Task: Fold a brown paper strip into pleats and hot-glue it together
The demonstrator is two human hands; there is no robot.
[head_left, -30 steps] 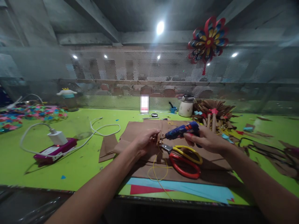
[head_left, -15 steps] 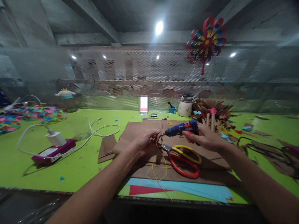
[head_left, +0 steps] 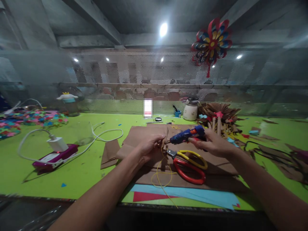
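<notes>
Over the stacked brown paper (head_left: 137, 134), my left hand (head_left: 151, 146) pinches a small folded brown paper piece (head_left: 164, 142). A thin yellow string (head_left: 157, 175) hangs below it in loops. My right hand (head_left: 215, 142) is wrapped round a blue glue gun (head_left: 186, 134), whose nozzle points left and meets or nearly meets the small piece. Scissors with one yellow and one red handle (head_left: 190, 178) lie on the brown paper just below the gun, blades toward my left hand.
Light blue paper strips (head_left: 192, 194) lie at the front edge. A purple power strip (head_left: 55, 157) with a white cable is on the left. Behind are a white jar (head_left: 190, 110) and a fan-shaped brown paper craft (head_left: 218, 112). Paper scraps and a black cord (head_left: 269, 152) lie right.
The glue gun has shifted slightly, its nozzle a little lower against the small paper piece. My left hand and the scissors stay almost where they were.
</notes>
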